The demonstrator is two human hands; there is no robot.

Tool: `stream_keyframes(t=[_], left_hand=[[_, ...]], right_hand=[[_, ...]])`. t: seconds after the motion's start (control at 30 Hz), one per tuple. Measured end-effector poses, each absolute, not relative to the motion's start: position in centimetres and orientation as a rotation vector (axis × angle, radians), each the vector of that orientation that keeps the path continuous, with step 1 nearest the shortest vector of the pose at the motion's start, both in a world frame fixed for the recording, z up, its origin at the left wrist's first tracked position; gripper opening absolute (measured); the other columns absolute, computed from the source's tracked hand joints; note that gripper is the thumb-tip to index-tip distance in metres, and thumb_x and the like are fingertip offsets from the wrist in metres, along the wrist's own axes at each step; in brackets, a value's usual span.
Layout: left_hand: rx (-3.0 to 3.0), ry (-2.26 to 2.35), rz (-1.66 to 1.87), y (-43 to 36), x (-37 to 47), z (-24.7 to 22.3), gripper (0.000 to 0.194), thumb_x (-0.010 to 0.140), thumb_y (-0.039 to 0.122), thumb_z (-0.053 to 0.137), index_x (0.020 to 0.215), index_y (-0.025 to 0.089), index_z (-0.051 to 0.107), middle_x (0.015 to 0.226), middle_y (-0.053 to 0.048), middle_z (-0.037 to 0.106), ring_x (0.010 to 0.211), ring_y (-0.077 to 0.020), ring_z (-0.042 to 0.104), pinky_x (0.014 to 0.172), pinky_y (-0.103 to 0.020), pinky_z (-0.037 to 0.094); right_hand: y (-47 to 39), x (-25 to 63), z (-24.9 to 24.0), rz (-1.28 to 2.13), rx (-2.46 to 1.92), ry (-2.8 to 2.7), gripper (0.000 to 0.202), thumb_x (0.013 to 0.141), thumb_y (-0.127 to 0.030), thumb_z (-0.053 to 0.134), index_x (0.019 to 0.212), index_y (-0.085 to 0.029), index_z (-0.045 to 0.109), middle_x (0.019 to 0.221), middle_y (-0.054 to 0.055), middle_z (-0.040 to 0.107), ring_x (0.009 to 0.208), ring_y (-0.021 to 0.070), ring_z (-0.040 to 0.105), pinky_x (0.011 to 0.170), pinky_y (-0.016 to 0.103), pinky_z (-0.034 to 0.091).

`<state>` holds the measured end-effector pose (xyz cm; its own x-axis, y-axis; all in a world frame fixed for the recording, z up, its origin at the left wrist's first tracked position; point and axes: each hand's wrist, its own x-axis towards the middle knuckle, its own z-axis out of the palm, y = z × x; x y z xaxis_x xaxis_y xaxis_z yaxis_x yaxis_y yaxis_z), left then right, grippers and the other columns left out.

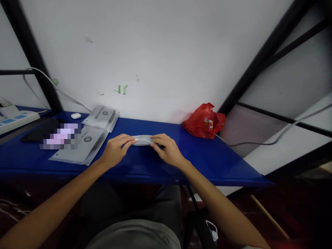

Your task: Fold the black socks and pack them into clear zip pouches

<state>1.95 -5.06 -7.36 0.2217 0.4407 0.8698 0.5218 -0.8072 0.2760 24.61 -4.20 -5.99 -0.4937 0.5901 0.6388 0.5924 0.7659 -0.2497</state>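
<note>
A translucent plastic bag is stretched between my two hands just above the blue table. My left hand pinches its left end between thumb and fingers. At the right end, my right hand grips it the same way, with the thumb below and the fingers on top. A pale strip runs along the bag's edge between the hands; whether anything is inside, I cannot tell. To the left lie two stacks of frosted bags with dark print, a back stack and a front stack.
A crumpled red plastic bag sits at the back right against the wall. On the left are a white earbud case, a dark flat object, a pixelated patch and a power strip. Black metal posts frame both sides.
</note>
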Motion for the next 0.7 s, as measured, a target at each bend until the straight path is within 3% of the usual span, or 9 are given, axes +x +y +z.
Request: stream_keyframes(t=[0.3,0.7], left_hand=[[-2.440,-1.107,-1.613,-5.3,2.8,-7.1,0.015,0.088,0.019,0.052,0.080,0.018,0.065,0.078,-0.001,0.069,0.071,-0.0121,0.064,0.071,-0.023,0.051],[-2.633,-1.061,-1.573,-5.8,3.5,-7.0,0.016,0.089,0.021,0.050,0.085,0.019,0.065,0.084,-0.002,0.070,0.077,-0.0135,0.064,0.074,-0.026,0.052]], right_hand=[[-4.7,22.6,-4.6,-0.021,-0.793,-2.227,0.022,0.085,-0.028,0.057,0.104,-0.018,0.063,0.108,0.010,0.066,0.103,0.0211,0.059,0.089,0.040,0.047],[-4.7,22.5,-4.1,0.145,-0.727,-2.311,0.013,0.087,-0.023,0.053,0.092,-0.020,0.065,0.101,0.006,0.068,0.096,0.0179,0.060,0.085,0.036,0.048]])
